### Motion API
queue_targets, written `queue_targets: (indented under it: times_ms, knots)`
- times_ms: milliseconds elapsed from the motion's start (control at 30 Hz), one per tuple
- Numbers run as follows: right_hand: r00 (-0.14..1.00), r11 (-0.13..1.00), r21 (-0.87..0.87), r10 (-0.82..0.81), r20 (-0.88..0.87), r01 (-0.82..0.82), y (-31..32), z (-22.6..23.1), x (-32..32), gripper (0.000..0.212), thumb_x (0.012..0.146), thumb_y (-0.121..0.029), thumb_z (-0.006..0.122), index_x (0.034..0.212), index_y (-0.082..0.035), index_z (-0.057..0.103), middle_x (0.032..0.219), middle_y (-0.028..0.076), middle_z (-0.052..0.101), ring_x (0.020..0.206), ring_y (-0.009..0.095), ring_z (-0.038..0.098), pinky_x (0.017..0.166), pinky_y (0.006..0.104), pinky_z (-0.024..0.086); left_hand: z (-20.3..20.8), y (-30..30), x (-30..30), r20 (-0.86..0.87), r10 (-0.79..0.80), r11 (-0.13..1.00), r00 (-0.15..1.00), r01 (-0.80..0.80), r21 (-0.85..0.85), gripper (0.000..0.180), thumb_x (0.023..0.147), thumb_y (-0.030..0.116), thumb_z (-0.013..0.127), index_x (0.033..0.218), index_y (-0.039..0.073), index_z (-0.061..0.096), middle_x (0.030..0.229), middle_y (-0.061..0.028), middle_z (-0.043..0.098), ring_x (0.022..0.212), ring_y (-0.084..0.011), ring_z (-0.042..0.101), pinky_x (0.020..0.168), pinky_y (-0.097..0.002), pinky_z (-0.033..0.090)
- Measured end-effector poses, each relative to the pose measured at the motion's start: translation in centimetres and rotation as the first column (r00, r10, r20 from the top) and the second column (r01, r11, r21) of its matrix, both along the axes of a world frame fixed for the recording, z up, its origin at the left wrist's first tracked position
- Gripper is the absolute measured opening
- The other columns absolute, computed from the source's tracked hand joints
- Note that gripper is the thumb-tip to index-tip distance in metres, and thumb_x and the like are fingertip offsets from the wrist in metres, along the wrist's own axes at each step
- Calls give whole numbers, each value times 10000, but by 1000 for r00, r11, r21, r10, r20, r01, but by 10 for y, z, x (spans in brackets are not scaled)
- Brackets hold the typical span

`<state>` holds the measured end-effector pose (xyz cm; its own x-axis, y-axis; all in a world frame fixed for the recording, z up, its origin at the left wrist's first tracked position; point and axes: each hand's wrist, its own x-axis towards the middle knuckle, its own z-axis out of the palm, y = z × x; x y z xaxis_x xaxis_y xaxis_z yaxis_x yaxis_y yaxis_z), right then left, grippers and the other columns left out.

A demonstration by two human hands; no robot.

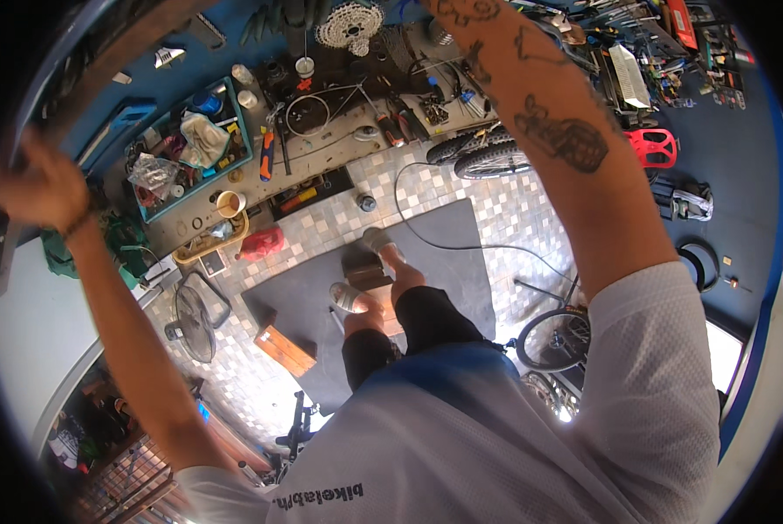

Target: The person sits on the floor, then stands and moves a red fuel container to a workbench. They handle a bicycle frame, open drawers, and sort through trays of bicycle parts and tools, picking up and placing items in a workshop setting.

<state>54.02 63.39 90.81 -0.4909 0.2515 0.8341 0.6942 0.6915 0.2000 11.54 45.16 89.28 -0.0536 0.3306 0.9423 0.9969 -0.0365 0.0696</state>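
At far left, left hand point(42, 188): raised; fingers partly apart in outline; motion-blurred, so whether it grips anything cannot be told.
Nearest item to left hand: blue wall-side item point(131, 112), above and to the right of the hand; exact kind unclear; no contact can be confirmed.
Green fabric: a bundle point(129, 249), below and to the right of the left hand, close by the wrist.
Teal tray point(199, 189): right of the left hand, on the workbench point(308, 162); contains a clear plastic bag point(154, 175), a pale cloth point(204, 140) and assorted small parts.
Fan point(195, 319): on the floor, well below and to the right of the left hand.
Yellow basket point(184, 257): right of and lower than the left hand; a cup point(231, 204) is at its far edge, a red bag point(260, 244) just beside it.
Handled tool point(266, 157): orange and blue, lying right of the teal tray.
Sprocket cassette point(349, 28): above the workbench, left of the right forearm's far end.
Right hand: beyond the upper edge; its state cannot be told. The tattooed forearm point(540, 105) extends upward across the bench.
Knobbly tyres point(496, 166): immediately left of that forearm, by the bench's front.
Red slotted part point(645, 144): right of the forearm, against the dark wall.
Hand tools point(654, 39): massed right of the wrist.
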Motion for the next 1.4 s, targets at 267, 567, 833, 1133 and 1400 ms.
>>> queue_targets:
  times_ms: [267,567,833,1133,1400]
  knots:
    - [998,999,-41,34,-44,-36,-4,-15,-14,366,1079,-355,508,941,-108,739,810,172,751,725,396,727,674,529,583,-223,-299,170,416,280,913,865,-106,-393,305,1065,159,661,1296,-37,629,1233,-214,637,1176,-401,594,1027,-522,473]
    - [421,741,277,601,-679,-612,-168,-108,-25,383,1114,-354,493,1071,-58,732,844,228,729,825,450,710,759,574,549,-494,-431,367,654,154,723,741,366,-586,313,1054,218,597,1200,-41,695,1147,-245,707,1097,-435,665,972,-500,519]
    - [973,-97,-994,-221,65,44,-495,-628,345,417,1054,-419,551,1180,-62,726,1117,189,740,1054,419,710,909,548,568,-493,-391,527,873,152,241,464,839,-488,216,1062,168,639,1125,-17,731,936,-123,772,891,-199,745,830,-331,581]
    - [347,-411,-903,-871,348,-126,-635,-660,630,393,1016,-401,583,1156,-68,739,1234,181,741,1143,412,713,943,526,594,-570,-288,635,777,-99,-135,622,765,-629,164,997,95,640,1101,25,745,867,-116,760,803,-195,734,762,-332,574]
    - [563,75,-943,-816,128,323,-657,-741,777,162,994,-223,657,995,-83,738,834,80,768,686,252,747,668,348,588,-615,-211,870,708,-114,-449,697,599,-663,214,1023,222,678,977,22,739,774,-105,726,751,-189,722,738,-361,565]
